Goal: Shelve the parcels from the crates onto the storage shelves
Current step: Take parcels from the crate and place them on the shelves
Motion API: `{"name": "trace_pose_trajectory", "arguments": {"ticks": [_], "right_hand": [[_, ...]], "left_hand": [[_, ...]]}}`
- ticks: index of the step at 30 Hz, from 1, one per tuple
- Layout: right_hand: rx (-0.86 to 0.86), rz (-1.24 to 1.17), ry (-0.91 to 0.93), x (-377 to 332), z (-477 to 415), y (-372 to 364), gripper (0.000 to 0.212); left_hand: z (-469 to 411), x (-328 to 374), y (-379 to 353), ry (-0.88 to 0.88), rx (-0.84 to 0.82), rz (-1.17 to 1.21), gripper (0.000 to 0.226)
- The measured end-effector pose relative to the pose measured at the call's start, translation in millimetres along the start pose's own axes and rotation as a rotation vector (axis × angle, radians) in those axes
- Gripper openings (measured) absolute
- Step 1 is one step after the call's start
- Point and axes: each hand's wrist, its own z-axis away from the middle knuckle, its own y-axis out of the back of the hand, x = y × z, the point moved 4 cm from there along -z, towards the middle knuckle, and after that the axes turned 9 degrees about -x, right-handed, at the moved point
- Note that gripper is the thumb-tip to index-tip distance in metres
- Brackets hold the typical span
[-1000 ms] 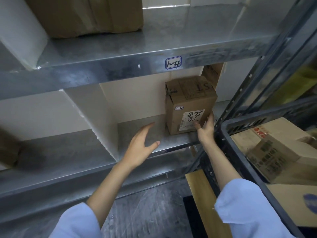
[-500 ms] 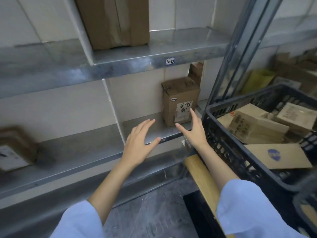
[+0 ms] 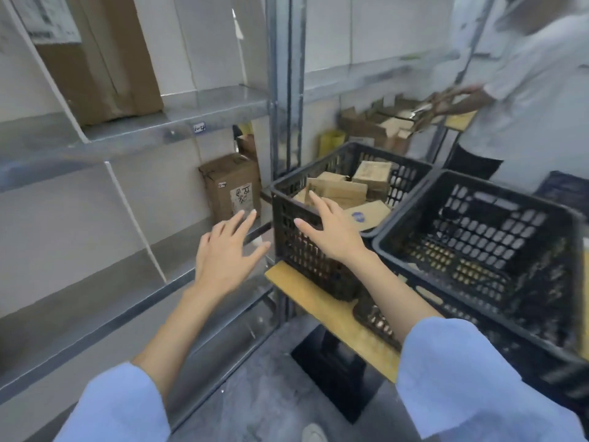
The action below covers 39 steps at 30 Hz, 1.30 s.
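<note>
A brown cardboard parcel (image 3: 229,186) stands upright on the metal shelf (image 3: 178,253), at its right end by the steel upright. A black plastic crate (image 3: 296,218) to the right holds several cardboard parcels (image 3: 341,189). My left hand (image 3: 223,253) hovers open in front of the shelf edge, holding nothing. My right hand (image 3: 331,231) is open, fingers spread, over the near left corner of that crate, apart from the shelved parcel.
A second black crate (image 3: 478,237), seemingly without parcels, sits nearer right, both on a wooden board (image 3: 322,307). A large box (image 3: 105,59) stands on the upper shelf. A steel upright (image 3: 283,90) divides the shelf bays. A person in a light shirt (image 3: 522,90) works at the far right.
Both hands have drawn back from the shelved parcel, and my view has swung right. My right hand now hovers over the crate's corner.
</note>
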Motion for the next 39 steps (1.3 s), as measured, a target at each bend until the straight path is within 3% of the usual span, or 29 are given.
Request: {"name": "trace_pose_trajectory", "arguments": {"ticks": [9,16,25,34,39], "right_hand": [[0.127,0.049,-0.310,118,85,97,0.074],[0.143,0.016,-0.474,217,111,133,0.075],[-0.008,-0.070,-0.563,322,93,113,0.079],[-0.144,-0.141,-0.596,375,57,76,0.081],[-0.200,-0.233,-0.639,396,53,53,0.086]], "left_hand": [[-34,154,-19,-0.316,-0.056,0.104,0.072],[-81,258,-53,-0.517,-0.130,0.165,0.071],[-141,330,-147,-0.502,-0.409,0.202,0.076],[-171,337,-224,-0.458,-0.649,0.129,0.085],[-192,338,-260,-0.370,-0.801,0.211,0.090]]}}
